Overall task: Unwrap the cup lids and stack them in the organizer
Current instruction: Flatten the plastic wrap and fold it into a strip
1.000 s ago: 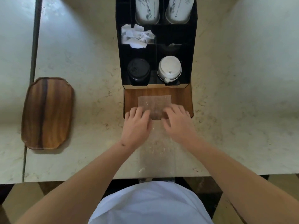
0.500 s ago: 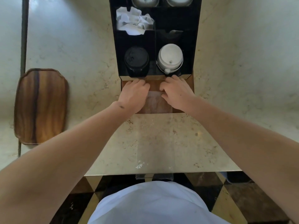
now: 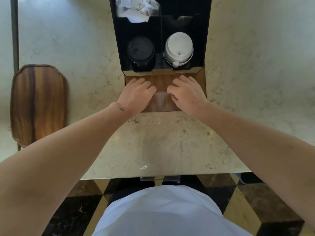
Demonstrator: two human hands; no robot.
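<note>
We lean over the marble worktop (image 3: 170, 145) with both hands laid on the wooden front ledge of the black organizer (image 3: 202, 31): the left hand (image 3: 136, 94) and the right hand (image 3: 185, 94) lie palm down, fingers loosely bent, with a sheet of clear wrap (image 3: 162, 103) showing in the gap between them. Whether either hand pinches that film or merely rests on it, we cannot tell, for the fingertips are blurred against the wood. Just beyond the left hand a stack of black lids (image 3: 140, 51) sits in its compartment; just beyond the right hand a stack of white lids (image 3: 179, 48) sits in the neighbouring one. Further back from the left hand lies crumpled white paper (image 3: 136, 9). Well out to the left hand's side rests a wooden tray (image 3: 38, 104). More clear film (image 3: 144, 166) glints on the worktop near our body. We judge the stacking largely done and the step in hand to be dealing with the leftover wrap; the next move calls for a firm pinch on the thin, slippery film, lifting it off the ledge without nudging the lids.
</note>
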